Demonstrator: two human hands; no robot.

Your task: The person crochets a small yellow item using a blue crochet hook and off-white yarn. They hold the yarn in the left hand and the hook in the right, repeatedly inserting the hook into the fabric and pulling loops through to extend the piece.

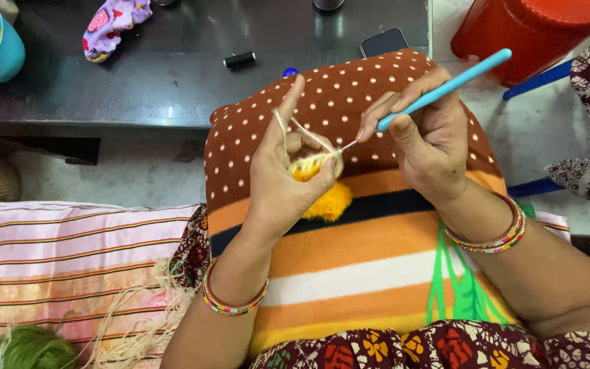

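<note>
Two hands share the crochet: the left hand (285, 181) pinches the yellow piece (322, 184) with yarn (283, 126) over its forefinger, the right hand (428, 140) grips the hook (445, 87), which probably wants steady tension.

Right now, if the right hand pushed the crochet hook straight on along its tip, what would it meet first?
The right hand aims the hook left and down; it would meet the cream yarn pinched in the left hand first.

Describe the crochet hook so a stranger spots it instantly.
Start at the polka-dot striped cushion on the lap. Above it, the right hand grips a slim light-blue crochet hook, its metal tip meeting the yellow piece in the left hand. Nothing else nearby is long and blue.
</note>
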